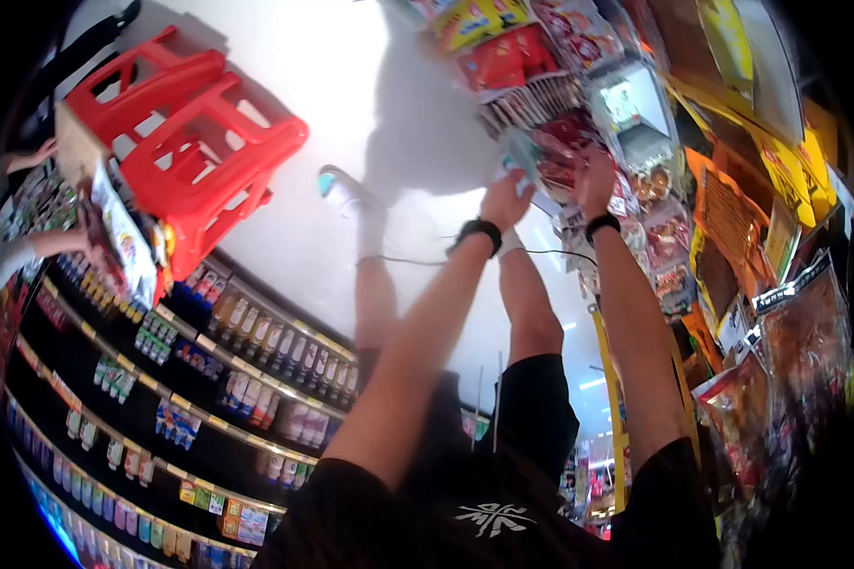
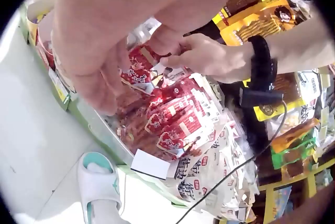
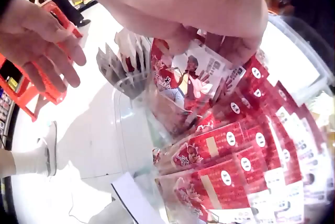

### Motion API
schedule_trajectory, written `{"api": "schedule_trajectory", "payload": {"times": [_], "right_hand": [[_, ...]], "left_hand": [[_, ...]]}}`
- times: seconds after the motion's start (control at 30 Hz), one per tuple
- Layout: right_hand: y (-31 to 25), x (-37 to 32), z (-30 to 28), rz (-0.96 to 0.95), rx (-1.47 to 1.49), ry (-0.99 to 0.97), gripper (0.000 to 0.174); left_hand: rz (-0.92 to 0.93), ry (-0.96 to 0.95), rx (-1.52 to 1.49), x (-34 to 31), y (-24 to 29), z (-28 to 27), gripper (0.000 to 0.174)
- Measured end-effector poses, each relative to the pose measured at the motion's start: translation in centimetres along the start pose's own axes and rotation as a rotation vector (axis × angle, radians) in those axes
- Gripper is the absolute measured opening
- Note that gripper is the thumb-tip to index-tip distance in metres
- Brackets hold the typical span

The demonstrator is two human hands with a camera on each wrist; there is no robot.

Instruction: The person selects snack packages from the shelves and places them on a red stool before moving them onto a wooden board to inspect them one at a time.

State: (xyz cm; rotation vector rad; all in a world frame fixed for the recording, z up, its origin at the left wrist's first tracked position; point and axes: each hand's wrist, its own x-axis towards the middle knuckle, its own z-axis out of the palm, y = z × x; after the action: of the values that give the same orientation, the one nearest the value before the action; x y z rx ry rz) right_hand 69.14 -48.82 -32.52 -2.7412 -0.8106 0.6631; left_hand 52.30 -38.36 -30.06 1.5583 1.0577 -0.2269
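Red-and-white snack packets [image 3: 230, 150] stand in rows inside a clear plastic bin [image 3: 128, 124]. My right hand [image 3: 204, 20] pinches the top of one red snack packet [image 3: 183, 77] between thumb and fingers, among the others in the bin. Over the bin's aisle side, my left hand [image 3: 42, 46] hangs with fingers loosely spread and nothing in them. In the head view, the left hand [image 1: 508, 199] is beside the bin's edge and the right hand [image 1: 593, 180] reaches in over the packets. White packets [image 2: 201, 177] lie beside the red ones in the left wrist view.
Red plastic stools [image 1: 209, 161] stand across the aisle. Another person's hand [image 1: 85, 242] is near bright packaging at the left. Stocked shelves [image 1: 275, 341] line that side. Hanging snack bags [image 1: 731, 218] crowd the right. A white price card [image 2: 150, 164] juts from the bin's edge.
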Motion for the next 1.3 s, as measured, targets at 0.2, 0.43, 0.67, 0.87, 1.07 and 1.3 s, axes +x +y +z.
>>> {"api": "schedule_trajectory", "payload": {"times": [0.2,0.43,0.67,0.87,1.07,1.3], "right_hand": [[-3.0,-4.2,-2.1,-0.259,0.281,0.180,0.011],[-14.5,-11.9,-9.4,-0.176,0.411,-0.176,0.014],[-30.9,-15.3,-15.9,-0.225,1.024,-0.595,0.012],[-40.7,-15.0,-16.2,-0.274,0.989,-0.903,0.013],[-51.1,-15.5,-14.2,-0.361,1.046,-0.968,0.010],[-62.6,-16.2,-10.3,-0.515,0.874,-0.850,0.014]], "left_hand": [[0.001,-0.017,-0.005,-5.1,1.0,-3.2,0.037],[-0.084,0.015,-0.138,-10.6,0.1,-10.0,0.040],[-0.299,0.064,-0.579,-16.2,-6.1,-18.2,0.049],[-0.337,0.179,-1.257,-22.9,-1.9,-31.1,0.049],[-0.258,0.464,-1.260,-26.6,0.2,-40.5,0.022],[-0.028,0.885,-1.140,-30.1,-10.1,-49.1,0.010]]}}
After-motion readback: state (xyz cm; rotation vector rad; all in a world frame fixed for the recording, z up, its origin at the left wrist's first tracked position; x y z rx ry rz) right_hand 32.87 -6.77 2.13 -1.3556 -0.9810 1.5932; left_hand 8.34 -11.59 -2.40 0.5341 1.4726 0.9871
